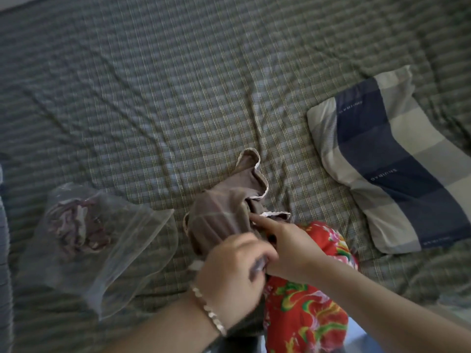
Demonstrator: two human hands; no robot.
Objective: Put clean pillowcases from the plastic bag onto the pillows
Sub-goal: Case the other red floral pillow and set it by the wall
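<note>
1. Left forearm enters from 7 o'clock. Left hand [234, 268] is back-up and blurred, fingers curled round the brown pillowcase [219, 217].
2. Right forearm enters from 4 o'clock. Right hand [288, 248] touches the left hand, index finger extended toward 10 o'clock, other fingers curled; grip unclear.
</note>
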